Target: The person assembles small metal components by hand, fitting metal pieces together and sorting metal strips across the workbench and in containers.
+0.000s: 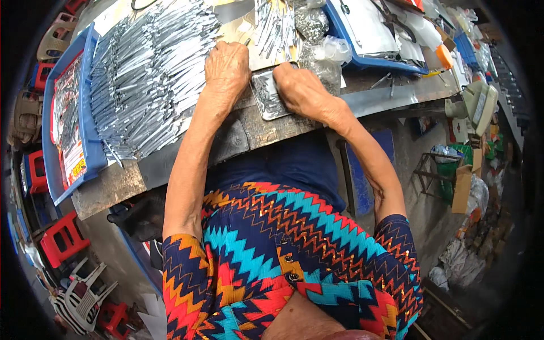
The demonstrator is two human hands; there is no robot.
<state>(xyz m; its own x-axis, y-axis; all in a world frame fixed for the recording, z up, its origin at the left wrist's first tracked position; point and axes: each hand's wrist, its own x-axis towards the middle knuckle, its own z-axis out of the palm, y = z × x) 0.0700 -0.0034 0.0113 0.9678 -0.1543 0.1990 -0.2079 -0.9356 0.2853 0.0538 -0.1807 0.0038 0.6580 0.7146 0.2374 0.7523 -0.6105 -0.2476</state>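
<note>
Both bare hands work at the near part of a cluttered workbench (107, 190). The left hand (228, 67) is bent into a loose fist, knuckles up, beside the right edge of a broad heap of slender metal strips (156, 79). The right hand (305, 93) reaches over a shallow metal tray (277, 115), its fingers curled inward at the tray's right side. The undersides of both hands are hidden from this angle, so I cannot tell whether either set of fingers is pinching a part or simply folded.

The tray lies between the two hands, close to the bench's front edge, and small metal pieces (265, 92) are spread inside it. Beyond it, a smaller bunch of slim metal strips (276, 28) lies on a tan surface, next to clear plastic bags (319, 69) filled with little metal parts.

The big heap fills the left half of the bench, its strips lying mostly slantwise in rough rows. At its left stands a blue plastic tray (92, 136) holding more metal pieces. To the right, a second blue tray (368, 63) contains white paper and dark-handled pliers (391, 20), near a white bottle with an orange cap (445, 56). Below at left, a red plastic stool (64, 239) stands on the floor.
</note>
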